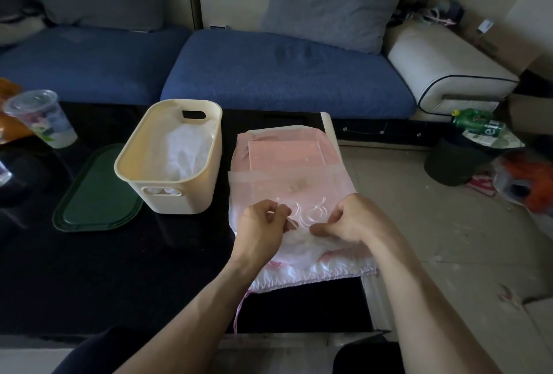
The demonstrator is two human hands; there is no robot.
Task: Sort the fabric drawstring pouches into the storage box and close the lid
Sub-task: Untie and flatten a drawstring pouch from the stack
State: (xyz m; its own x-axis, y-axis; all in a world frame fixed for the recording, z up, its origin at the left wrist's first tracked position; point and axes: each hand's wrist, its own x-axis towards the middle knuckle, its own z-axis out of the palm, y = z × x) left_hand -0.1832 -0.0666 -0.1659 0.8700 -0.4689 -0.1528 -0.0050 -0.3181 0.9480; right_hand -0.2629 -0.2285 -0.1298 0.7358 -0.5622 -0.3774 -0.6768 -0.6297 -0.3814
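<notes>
Both hands work at the near end of the stack of pink and white drawstring pouches (pixel 287 170) on the right of the dark table (pixel 89 269): the left hand (pixel 263 224) pinches the thin cord (pixel 311 212), apparently tidying it, while the right hand (pixel 350 221) curls onto the top pouch, steadying the fabric. The cream storage box (pixel 167 176) stands open just left, one white pouch (pixel 185 152) inside, its green lid (pixel 95 194) lying flat beyond it for later.
</notes>
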